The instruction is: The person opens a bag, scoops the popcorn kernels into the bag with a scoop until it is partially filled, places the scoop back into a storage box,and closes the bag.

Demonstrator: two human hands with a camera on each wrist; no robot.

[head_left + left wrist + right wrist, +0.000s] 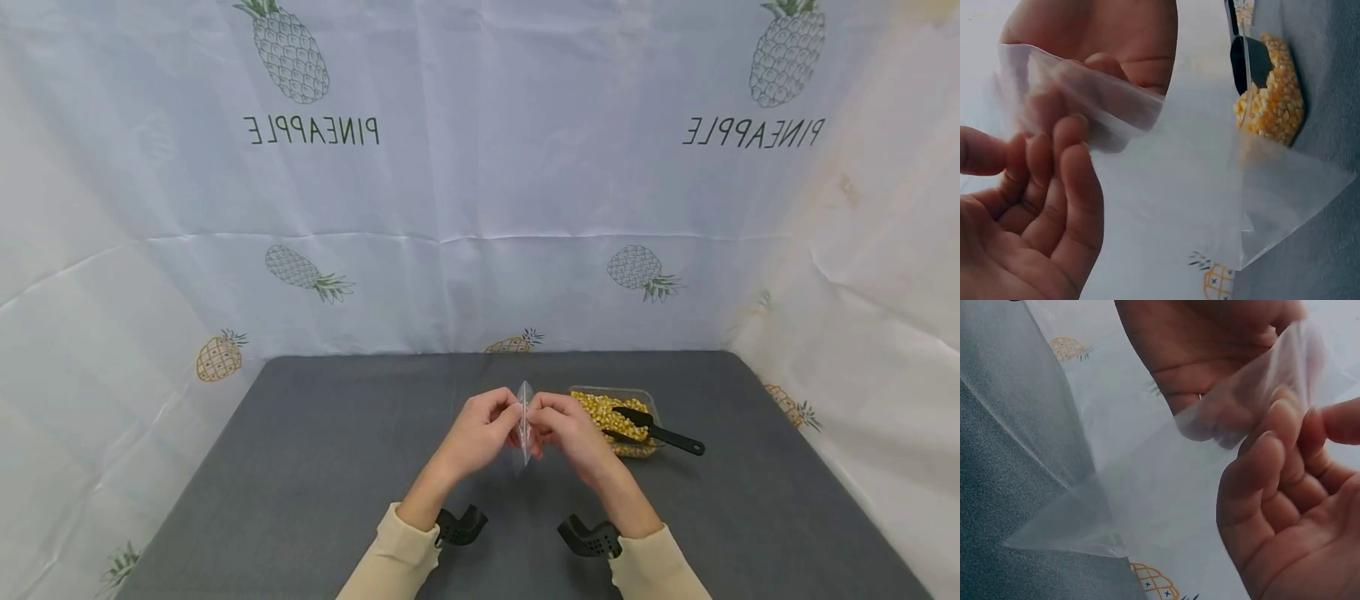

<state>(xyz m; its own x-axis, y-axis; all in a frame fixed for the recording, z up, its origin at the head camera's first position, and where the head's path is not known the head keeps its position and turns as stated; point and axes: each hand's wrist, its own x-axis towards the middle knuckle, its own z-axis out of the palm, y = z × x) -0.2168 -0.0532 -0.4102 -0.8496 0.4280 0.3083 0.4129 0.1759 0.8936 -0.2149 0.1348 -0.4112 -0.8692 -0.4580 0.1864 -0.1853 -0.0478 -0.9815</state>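
Though clear, one bag (pixel 1210 169) (two hands (pixel 476 432) (pixel 567 432))

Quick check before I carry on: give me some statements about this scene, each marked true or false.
1. The left hand and right hand both pinch the clear plastic bag. True.
2. A clear rectangular container holds yellow corn kernels. True.
3. The bag is full of kernels. False: none show in it.
4. A black, long-handled scoop lies on the kernels. True.
5. The container stands on the person's left of the bag. False: it stands on the right.
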